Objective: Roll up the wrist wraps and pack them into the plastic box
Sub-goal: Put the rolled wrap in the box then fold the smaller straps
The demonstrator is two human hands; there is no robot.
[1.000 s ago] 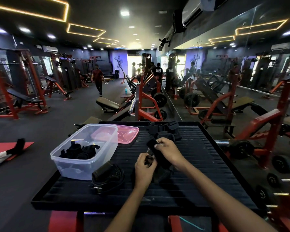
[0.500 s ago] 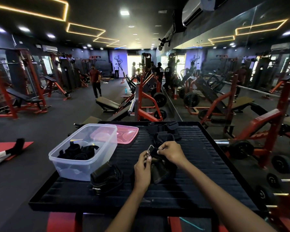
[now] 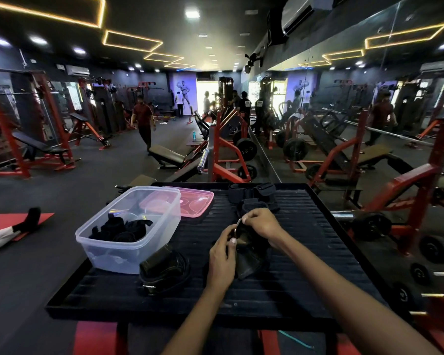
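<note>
Both hands hold one black wrist wrap [image 3: 250, 254] just above the ribbed black tray [image 3: 318, 252]. My left hand [image 3: 222, 257] grips its left side. My right hand [image 3: 260, 222] pinches its upper end, where a small metal buckle shows. The wrap's lower part hangs in loose folds onto the tray. A clear plastic box [image 3: 128, 226] stands at the tray's left with several rolled black wraps [image 3: 122, 230] inside. More unrolled wraps [image 3: 251, 194] lie heaped at the tray's far edge.
A pink lid [image 3: 195, 202] lies behind the box. A black coiled belt [image 3: 163, 270] rests in front of the box, left of my hands. Red gym machines and weight plates stand to the right. A person walks on the floor far ahead.
The wrap has been drawn lower and toward me, and its metal buckle now shows between my fingertips. The distant person has walked farther away.
</note>
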